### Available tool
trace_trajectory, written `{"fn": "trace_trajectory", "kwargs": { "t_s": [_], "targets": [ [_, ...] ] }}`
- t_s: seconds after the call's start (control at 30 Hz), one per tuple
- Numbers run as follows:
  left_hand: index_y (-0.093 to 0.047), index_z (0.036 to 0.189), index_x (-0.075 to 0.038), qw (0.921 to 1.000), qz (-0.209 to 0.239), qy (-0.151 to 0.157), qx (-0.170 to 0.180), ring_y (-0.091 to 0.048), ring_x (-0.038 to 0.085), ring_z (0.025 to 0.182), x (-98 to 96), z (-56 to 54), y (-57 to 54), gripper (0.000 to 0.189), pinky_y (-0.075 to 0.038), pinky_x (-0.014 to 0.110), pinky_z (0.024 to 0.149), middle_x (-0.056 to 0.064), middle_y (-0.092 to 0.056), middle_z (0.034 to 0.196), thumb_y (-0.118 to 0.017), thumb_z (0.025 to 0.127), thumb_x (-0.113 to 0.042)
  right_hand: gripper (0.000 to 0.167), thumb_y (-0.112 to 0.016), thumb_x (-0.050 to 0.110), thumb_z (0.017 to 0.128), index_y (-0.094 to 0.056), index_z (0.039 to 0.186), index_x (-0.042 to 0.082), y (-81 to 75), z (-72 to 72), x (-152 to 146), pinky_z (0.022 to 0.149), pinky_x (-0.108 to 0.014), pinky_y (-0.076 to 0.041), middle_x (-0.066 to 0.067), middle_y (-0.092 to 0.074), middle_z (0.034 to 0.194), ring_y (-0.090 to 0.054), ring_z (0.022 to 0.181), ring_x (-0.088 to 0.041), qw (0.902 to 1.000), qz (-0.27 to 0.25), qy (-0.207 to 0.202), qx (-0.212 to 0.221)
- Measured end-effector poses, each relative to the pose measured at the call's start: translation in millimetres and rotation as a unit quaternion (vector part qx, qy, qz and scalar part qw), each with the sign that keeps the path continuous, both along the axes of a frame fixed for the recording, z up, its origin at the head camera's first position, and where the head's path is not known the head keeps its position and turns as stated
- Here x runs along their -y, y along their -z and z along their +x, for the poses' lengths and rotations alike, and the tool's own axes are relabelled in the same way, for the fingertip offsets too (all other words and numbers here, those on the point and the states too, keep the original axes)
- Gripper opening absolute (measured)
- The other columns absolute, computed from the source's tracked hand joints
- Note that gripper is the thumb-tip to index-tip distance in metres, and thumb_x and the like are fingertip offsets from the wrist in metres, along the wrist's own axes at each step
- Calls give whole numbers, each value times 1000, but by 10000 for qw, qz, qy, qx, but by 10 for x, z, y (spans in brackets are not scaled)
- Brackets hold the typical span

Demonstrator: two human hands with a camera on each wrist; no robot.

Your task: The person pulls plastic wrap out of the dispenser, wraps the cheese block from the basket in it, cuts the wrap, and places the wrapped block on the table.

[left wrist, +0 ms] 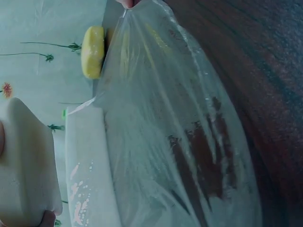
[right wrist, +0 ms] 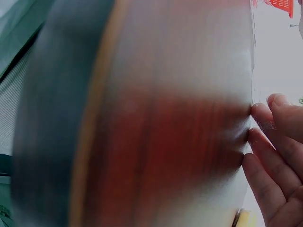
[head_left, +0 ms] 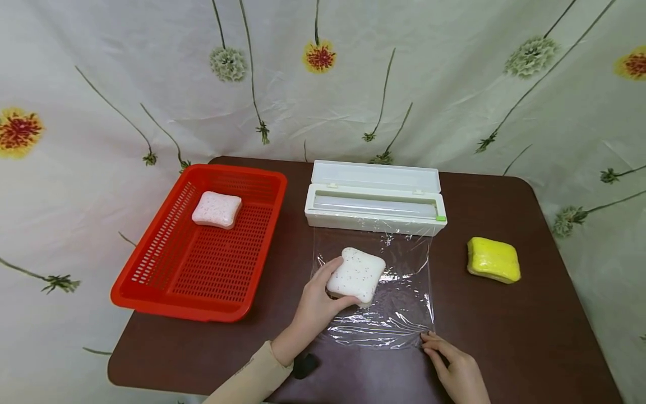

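- Above the clear film (head_left: pixel 404 300), the left hand (head_left: pixel 314 303) holds a white speckled block (head_left: pixel 359 274), thumb curled at its near edge and fingers at its left side.
- At the film's near right corner, the right hand (head_left: pixel 456 367) pinches the plastic between thumb and fingers; creases gather toward that grip in the left wrist view.
- Between the dispenser (head_left: pixel 373 221) and the person, the film stretches out; whether the held block touches it, I cannot tell.
- Toward the far edge of the dark brown surface (head_left: pixel 510 336), the dispenser stands with its lid (head_left: pixel 375 175) raised, its roll (head_left: pixel 373 206) showing inside and a green tab (head_left: pixel 441 219) at its right end.
- To the left sits a red basket (head_left: pixel 271 230), with a pinkish speckled block (head_left: pixel 216 209) lying near its far end.
- To the dispenser's right, well apart from the basket, lies a glossy yellow block (head_left: pixel 493 259).
- Behind everything hangs a pale flowered cloth (head_left: pixel 444 73).
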State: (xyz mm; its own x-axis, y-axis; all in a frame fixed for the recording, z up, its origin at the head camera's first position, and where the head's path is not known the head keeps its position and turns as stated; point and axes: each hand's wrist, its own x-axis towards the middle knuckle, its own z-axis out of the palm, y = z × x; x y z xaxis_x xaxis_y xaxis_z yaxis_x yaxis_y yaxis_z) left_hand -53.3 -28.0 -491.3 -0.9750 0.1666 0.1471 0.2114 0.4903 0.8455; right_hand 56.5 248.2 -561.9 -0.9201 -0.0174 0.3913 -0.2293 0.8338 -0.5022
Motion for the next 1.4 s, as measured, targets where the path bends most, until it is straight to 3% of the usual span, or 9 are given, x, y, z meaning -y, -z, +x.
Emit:
{"fn": "trace_trajectory", "kwargs": {
  "t_s": [0.27, 0.57, 0.67, 0.87, 1.1, 1.4],
  "targets": [
    [-52, 138, -5, 9999, -113, -10, -37, -58, 31, 122, -127, 5, 258, 84, -52, 43, 93, 15, -55, 140, -91, 66, -23, 28, -86, -4, 63, -75, 81, 14, -10, -13, 5, 85, -1, -43, 3, -77, 96, -74, 91, -23, 10000, 12, 3, -81],
    [-50, 138, -3, 9985, -50, -525, 113, -58, 34, 122, -330, 116, 416, 86, -52, 45, 96, 17, -54, 138, -91, 66, -25, 30, -86, -6, 61, -74, 81, 14, 5, -2, 11, 87, 0, -42, 2, -77, 96, -74, 90, -23, 9997, -73, -81, -201],
    [-49, 138, -2, 9984, -71, -560, 81, -57, 34, 123, -371, 137, 461, 88, -51, 45, 97, 17, -53, 139, -92, 64, -25, 30, -86, -6, 61, -74, 81, 13, 4, -3, 12, 87, 0, -42, 1, -77, 96, -74, 90, -23, 9997, -78, -83, -237],
    [-43, 140, 3, 9982, -387, -325, 337, -55, 38, 125, -409, 187, 513, 93, -50, 47, 98, 20, -45, 147, -92, 64, -21, 30, -86, -6, 61, -75, 81, 13, -8, -2, 18, 87, 0, -42, 1, -77, 96, -74, 90, -23, 9995, -122, -104, -266],
    [-38, 144, 2, 9945, -708, 68, 766, -49, 43, 130, -372, 226, 452, 97, -46, 54, 102, 22, -38, 152, -91, 65, -13, 31, -86, -5, 61, -75, 81, 15, 0, 1, 9, 87, 0, -42, 3, -77, 96, -74, 89, -20, 9995, -123, -51, -299],
    [-28, 151, 3, 9827, -1085, 885, 1216, -43, 44, 136, -106, 218, 358, 100, -41, 55, 107, 26, -35, 153, -87, 73, -19, 30, -86, -5, 61, -74, 80, 14, -3, -4, 13, 87, -1, -42, 2, -77, 96, -74, 90, -20, 9995, -102, -76, -284]
  ]
}}
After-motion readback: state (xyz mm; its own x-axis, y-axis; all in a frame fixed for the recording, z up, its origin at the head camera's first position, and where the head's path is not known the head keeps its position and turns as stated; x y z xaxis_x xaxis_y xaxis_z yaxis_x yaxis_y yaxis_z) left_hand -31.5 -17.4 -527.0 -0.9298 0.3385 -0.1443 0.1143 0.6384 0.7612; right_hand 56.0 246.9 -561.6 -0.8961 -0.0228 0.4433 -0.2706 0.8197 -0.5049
